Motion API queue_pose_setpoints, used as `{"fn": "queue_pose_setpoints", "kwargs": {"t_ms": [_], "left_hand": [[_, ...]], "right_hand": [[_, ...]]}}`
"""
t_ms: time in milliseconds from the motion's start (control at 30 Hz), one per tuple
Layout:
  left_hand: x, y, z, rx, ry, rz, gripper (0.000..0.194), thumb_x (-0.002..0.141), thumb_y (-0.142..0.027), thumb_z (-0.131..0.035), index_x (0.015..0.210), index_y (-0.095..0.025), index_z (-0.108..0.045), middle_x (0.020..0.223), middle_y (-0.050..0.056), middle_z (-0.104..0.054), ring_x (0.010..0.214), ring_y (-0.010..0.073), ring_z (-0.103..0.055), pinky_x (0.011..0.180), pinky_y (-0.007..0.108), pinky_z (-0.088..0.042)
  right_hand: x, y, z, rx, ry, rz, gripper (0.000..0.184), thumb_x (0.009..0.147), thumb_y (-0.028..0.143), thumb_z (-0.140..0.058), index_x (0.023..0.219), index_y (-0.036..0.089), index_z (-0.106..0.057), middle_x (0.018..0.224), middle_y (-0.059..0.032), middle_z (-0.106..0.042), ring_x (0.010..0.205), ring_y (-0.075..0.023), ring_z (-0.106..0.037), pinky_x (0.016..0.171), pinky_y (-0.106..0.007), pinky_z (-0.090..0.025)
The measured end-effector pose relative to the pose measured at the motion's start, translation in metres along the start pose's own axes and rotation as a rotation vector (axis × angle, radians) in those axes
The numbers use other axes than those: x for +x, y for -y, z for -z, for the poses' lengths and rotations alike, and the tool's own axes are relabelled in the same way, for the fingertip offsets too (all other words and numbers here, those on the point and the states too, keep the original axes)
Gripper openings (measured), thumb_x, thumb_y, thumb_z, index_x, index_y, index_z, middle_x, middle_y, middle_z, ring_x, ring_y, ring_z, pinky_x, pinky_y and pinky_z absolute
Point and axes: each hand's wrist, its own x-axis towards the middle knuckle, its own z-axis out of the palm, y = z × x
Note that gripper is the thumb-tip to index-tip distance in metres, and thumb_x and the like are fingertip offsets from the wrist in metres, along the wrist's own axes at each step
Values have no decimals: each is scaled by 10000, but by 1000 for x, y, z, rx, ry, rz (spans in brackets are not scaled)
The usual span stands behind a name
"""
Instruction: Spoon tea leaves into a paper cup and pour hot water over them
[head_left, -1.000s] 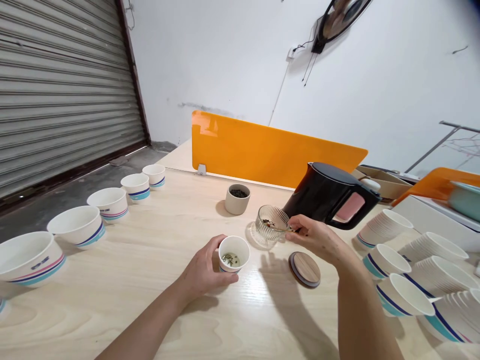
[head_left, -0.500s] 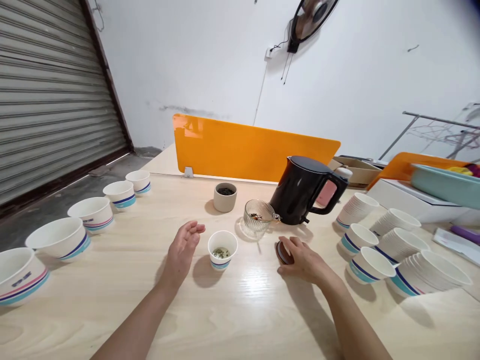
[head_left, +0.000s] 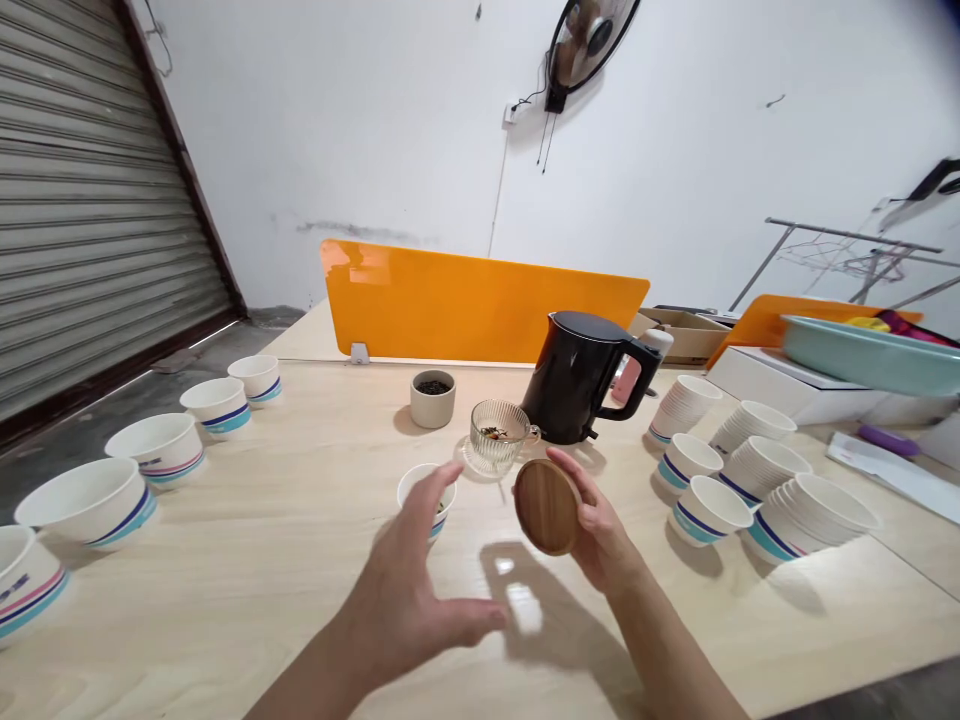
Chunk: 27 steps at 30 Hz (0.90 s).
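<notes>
Pale wood-grain tabletop (head_left: 247,530) fills the lower view, with a grey roller shutter (head_left: 90,200) off to the far left and an orange divider panel (head_left: 480,305) along the far edge. Near the middle, the right hand (head_left: 604,535) holds a round wooden lid (head_left: 547,507) tilted on edge, its fingers curled up around the far rim and partly hidden behind it. The left hand (head_left: 405,590) hovers open, its fingers (head_left: 442,510) spread apart and touching nothing. It blocks most of a small paper cup (head_left: 427,485), so only the rim and a sliver of the side show, and the cup's contents are hard to make out.

Just beyond the lid, a ribbed glass mug (head_left: 499,435) with leaves inside stands on a clear saucer. A black kettle (head_left: 574,378) stands just to its right, hiding part of a pink object (head_left: 626,382). Farther left sits a small beige pot (head_left: 433,398) of dark leaves. Banded paper bowls (head_left: 161,450) line the left side, the nearest cut off by the frame. Stacks of paper cups (head_left: 757,435) crowd the right, and a teal basin (head_left: 870,355) runs off the right edge.
</notes>
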Motion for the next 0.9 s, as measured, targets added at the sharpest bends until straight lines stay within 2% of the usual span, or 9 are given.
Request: {"fn": "queue_pose_setpoints", "kwargs": {"t_ms": [67,133,267,333,467,600,667,767,900], "left_hand": [[3,-12,-12,70,95,82,1139,579,-431,-892,1505,-300,-240,1570,135,-316,1426,412,-293,1131,642,-292],[8,-20,-22,97,140,152,1168,556,-344,-894,1500,-230,-215,1561,172,-317,1427,392,-299,1139,625,-293],[11,-15,-30,102,91,58,1057,534,-230,-891,1420,-189,-316,1480,200,-421,1375,358,-397,1130,556,-356],[9,-7,-30,101,32,-38,1020,526,-204,-894,1387,-222,-347,1423,172,-485,1324,353,-462,1094,544,-409],[5,2,-24,100,-73,-152,1009,537,-232,-894,1376,-280,-336,1363,126,-522,1245,353,-534,1003,540,-492],[8,-1,-17,158,-84,-169,1044,560,-230,-876,1398,-284,-256,1369,151,-482,1264,364,-513,992,544,-499],[12,-3,-14,214,-70,-194,1073,567,-225,-860,1418,-293,-210,1355,154,-478,1233,361,-536,963,533,-522],[21,0,-10,281,-60,-295,1088,589,-173,-777,1461,-286,-136,1347,171,-464,1201,370,-550,905,515,-556],[35,9,-5,304,-83,-435,1067,601,-127,-648,1501,-245,-88,1355,195,-436,1244,389,-505,938,538,-532]], "right_hand": [[-11,-4,-22,449,2,-90,721,743,579,-721,1373,332,-474,1309,-103,-596,1081,-327,-640,907,-519,-515],[-20,-9,-40,677,39,-188,581,792,589,-675,1292,308,-580,1216,-93,-654,1054,-319,-651,887,-531,-523],[-25,-16,-62,819,61,-444,462,735,594,-720,1023,233,-739,938,-69,-726,989,-302,-667,887,-509,-537],[-24,-15,-68,814,-8,-471,410,708,516,-764,1002,231,-746,937,-45,-730,965,-276,-669,891,-464,-546],[-19,-11,-74,640,-76,-381,383,767,426,-742,1100,239,-715,1082,-29,-709,1027,-233,-645,940,-384,-524],[-12,-4,-68,231,-50,-255,470,847,555,-653,1192,236,-667,1284,-75,-623,1247,-266,-528,1058,-405,-426],[-6,1,-63,22,16,-174,576,810,624,-663,1244,246,-634,1367,-93,-558,1311,-293,-466,1089,-433,-389],[5,11,-60,-203,222,-46,737,742,612,-738,1364,274,-536,1447,-101,-455,1334,-316,-426,1063,-445,-415],[20,22,-66,-379,328,38,723,788,549,-725,1412,290,-468,1440,-95,-430,1320,-291,-435,1044,-424,-439]]}}
